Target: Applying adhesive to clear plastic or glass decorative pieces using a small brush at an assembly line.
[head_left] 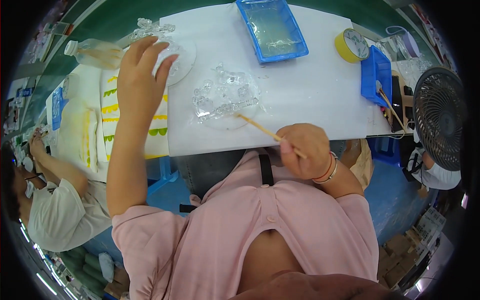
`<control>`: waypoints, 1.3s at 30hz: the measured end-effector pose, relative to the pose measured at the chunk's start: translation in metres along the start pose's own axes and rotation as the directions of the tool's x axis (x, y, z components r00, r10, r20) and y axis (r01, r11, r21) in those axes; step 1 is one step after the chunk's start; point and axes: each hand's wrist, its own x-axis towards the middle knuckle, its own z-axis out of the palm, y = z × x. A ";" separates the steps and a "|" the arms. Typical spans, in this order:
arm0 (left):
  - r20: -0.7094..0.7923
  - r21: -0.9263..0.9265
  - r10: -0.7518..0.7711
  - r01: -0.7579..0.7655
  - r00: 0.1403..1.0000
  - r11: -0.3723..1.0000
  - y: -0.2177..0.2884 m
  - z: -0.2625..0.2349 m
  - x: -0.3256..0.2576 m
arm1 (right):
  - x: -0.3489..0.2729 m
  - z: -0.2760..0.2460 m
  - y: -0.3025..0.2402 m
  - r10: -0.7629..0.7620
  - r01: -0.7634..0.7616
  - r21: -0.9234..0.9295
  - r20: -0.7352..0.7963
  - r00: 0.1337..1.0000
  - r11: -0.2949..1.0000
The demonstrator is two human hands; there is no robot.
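My left hand [140, 72] is raised at the far left of the white work surface, its fingers curved and apart with nothing visible between them. Behind its fingertips are a clear round disc [186, 62] and a clump of clear plastic pieces [150, 27]. My right hand [305, 147] grips a thin wooden stick [262, 129] near the table's front edge. The stick's far tip points left, at the near edge of a clear, sculpted plastic ornament [227, 95]. That ornament lies on a faint, transparent round base; whether the tip touches it I cannot tell.
A blue tray [257, 55] of clear liquid stands at the back. To the right are a yellow tape roll [348, 46], a blue bin [370, 75] with sticks and a black fan [439, 119]. A plastic bottle [100, 54] lies left; another person [65, 210] works beyond.
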 end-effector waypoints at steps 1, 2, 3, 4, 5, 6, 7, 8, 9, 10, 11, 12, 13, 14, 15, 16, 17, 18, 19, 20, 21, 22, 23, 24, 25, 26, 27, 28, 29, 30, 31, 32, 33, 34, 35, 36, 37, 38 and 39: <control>0.000 -0.005 0.001 -0.001 1.000 1.000 0.009 -0.007 -0.006 | -0.002 -0.005 0.001 0.003 -0.003 -0.004 0.001 1.000 1.000; 0.059 -0.113 0.015 -0.008 0.998 0.994 0.018 -0.014 -0.012 | -0.003 -0.010 0.001 0.067 -0.067 -0.028 -0.004 0.998 0.997; 0.115 -0.214 0.036 -0.011 0.993 0.977 0.026 -0.022 -0.015 | -0.002 -0.013 0.001 0.126 -0.126 -0.048 -0.012 0.992 0.991; 0.112 -0.215 0.037 -0.012 0.993 0.976 0.032 -0.027 -0.018 | -0.002 -0.012 0.001 0.125 -0.125 -0.050 -0.012 0.992 0.991; 0.231 -0.368 0.093 -0.001 0.969 0.930 0.037 -0.031 -0.019 | -0.002 -0.010 0.001 0.078 -0.078 -0.041 -0.014 0.997 0.996; 0.337 -0.507 0.165 0.031 0.927 0.861 0.041 -0.034 -0.020 | 0.000 -0.007 0.001 0.030 -0.030 -0.029 -0.018 0.999 0.999; 0.337 -0.507 0.166 0.030 0.927 0.862 0.045 -0.036 -0.020 | 0.001 -0.004 0.000 0.029 -0.030 -0.029 -0.019 0.999 0.999; 0.368 -0.520 0.160 0.060 0.916 0.852 0.048 -0.037 -0.020 | 0.002 -0.001 -0.003 0.007 -0.007 0.016 -0.002 1.000 1.000; 0.400 -0.531 0.154 0.092 0.904 0.842 0.051 -0.037 -0.020 | 0.003 0.002 -0.005 -0.015 0.014 0.063 0.015 1.000 0.998; 0.400 -0.532 0.155 0.091 0.903 0.842 0.055 -0.037 -0.017 | 0.003 0.003 -0.007 -0.001 -0.005 0.100 0.063 0.998 0.995; 0.343 -0.469 0.197 -0.014 0.918 0.883 0.058 -0.038 -0.012 | 0.002 0.003 -0.008 0.001 -0.007 0.097 0.062 0.998 0.995; 0.287 -0.393 0.243 -0.118 0.926 0.912 0.060 -0.039 -0.007 | 0.001 0.003 -0.008 0.001 -0.007 0.095 0.065 0.998 0.995; 0.285 -0.392 0.245 -0.120 0.927 0.912 0.059 -0.041 -0.005 | 0.001 0.003 -0.008 0.002 -0.008 0.092 0.068 0.998 0.996; 0.288 -0.412 0.332 -0.197 0.898 0.890 0.058 -0.042 -0.003 | 0.000 0.002 -0.007 -0.001 -0.005 0.089 0.066 0.998 0.996; 0.291 -0.431 0.416 -0.270 0.862 0.861 0.058 -0.043 -0.001 | -0.002 0.000 -0.006 0.011 -0.013 0.070 0.025 1.000 0.997; 0.289 -0.431 0.417 -0.272 0.862 0.860 0.058 -0.044 0.000 | -0.004 -0.003 -0.004 0.022 -0.021 0.050 -0.016 1.000 0.999; 0.318 -0.472 0.430 -0.252 0.845 0.845 0.059 -0.046 0.002 | -0.004 -0.008 -0.002 0.020 -0.019 0.047 -0.018 1.000 0.999; 0.347 -0.513 0.446 -0.231 0.825 0.827 0.059 -0.047 0.005 | -0.003 -0.012 0.000 0.047 -0.047 -0.003 -0.036 0.998 0.999; 0.344 -0.515 0.451 -0.236 0.824 0.824 0.062 -0.049 0.008 | -0.003 -0.018 0.002 0.072 -0.075 -0.053 -0.055 0.996 0.996; 0.353 -0.504 0.479 -0.268 0.804 0.821 0.066 -0.052 0.013 | -0.006 -0.024 0.003 0.073 -0.076 -0.058 -0.059 0.996 0.995; 0.363 -0.489 0.501 -0.297 0.786 0.820 0.069 -0.055 0.015 | -0.008 -0.030 0.002 0.166 -0.162 0.047 -0.109 0.980 0.986; 0.360 -0.487 0.502 -0.301 0.786 0.820 0.069 -0.056 0.015 | -0.010 -0.037 0.002 0.262 -0.239 0.156 -0.149 0.954 0.958; 0.358 -0.471 0.512 -0.322 0.781 0.821 0.067 -0.055 0.014 | -0.009 -0.043 0.002 0.257 -0.234 0.154 -0.151 0.955 0.960; 0.352 -0.456 0.524 -0.346 0.776 0.820 0.065 -0.054 0.015 | -0.006 -0.050 0.004 0.331 -0.274 0.232 -0.259 0.907 0.933; 0.345 -0.453 0.526 -0.353 0.777 0.818 0.065 -0.054 0.016 | -0.003 -0.057 0.006 0.405 -0.301 0.315 -0.354 0.843 0.900; 0.361 -0.431 0.502 -0.336 0.786 0.837 0.065 -0.056 0.016 | 0.004 -0.062 0.010 0.397 -0.294 0.310 -0.358 0.845 0.904; 0.371 -0.417 0.482 -0.321 0.794 0.850 0.067 -0.056 0.017 | 0.012 -0.069 0.016 0.361 -0.278 0.255 -0.390 0.847 0.926; 0.363 -0.419 0.487 -0.328 0.794 0.847 0.070 -0.058 0.017 | 0.019 -0.073 0.023 0.325 -0.262 0.203 -0.419 0.848 0.943; 0.367 -0.369 0.433 -0.299 0.823 0.880 0.075 -0.059 0.017 | 0.024 -0.076 0.030 0.320 -0.259 0.196 -0.423 0.848 0.946; 0.368 -0.316 0.375 -0.265 0.851 0.911 0.078 -0.059 0.017 | 0.031 -0.077 0.036 0.331 -0.285 0.172 -0.393 0.858 0.943; 0.362 -0.316 0.377 -0.268 0.853 0.910 0.081 -0.058 0.019 | 0.037 -0.078 0.041 0.342 -0.310 0.146 -0.362 0.867 0.939; 0.348 -0.305 0.350 -0.248 0.870 0.919 0.083 -0.055 0.019 | 0.044 -0.076 0.043 0.370 -0.342 0.142 -0.347 0.862 0.929; 0.333 -0.292 0.322 -0.227 0.886 0.929 0.086 -0.053 0.021 | 0.050 -0.073 0.048 0.365 -0.338 0.138 -0.346 0.864 0.931; 0.328 -0.292 0.320 -0.227 0.889 0.929 0.089 -0.051 0.023 | 0.055 -0.071 0.054 0.373 -0.363 0.094 -0.323 0.870 0.927; 0.332 -0.297 0.274 -0.176 0.902 0.939 0.091 -0.048 0.025 | 0.060 -0.068 0.061 0.382 -0.386 0.049 -0.299 0.874 0.921; 0.339 -0.301 0.228 -0.124 0.913 0.946 0.092 -0.045 0.027 | 0.063 -0.064 0.068 0.379 -0.384 0.037 -0.272 0.884 0.923; 0.338 -0.302 0.226 -0.122 0.914 0.945 0.093 -0.043 0.030 | 0.068 -0.061 0.072 0.379 -0.384 0.035 -0.270 0.885 0.923; 0.337 -0.294 0.218 -0.117 0.916 0.948 0.094 -0.040 0.032 | 0.071 -0.057 0.074 0.378 -0.396 -0.021 -0.259 0.889 0.918; 0.338 -0.284 0.207 -0.110 0.918 0.953 0.094 -0.037 0.035 | 0.074 -0.054 0.076 0.377 -0.405 -0.075 -0.247 0.893 0.911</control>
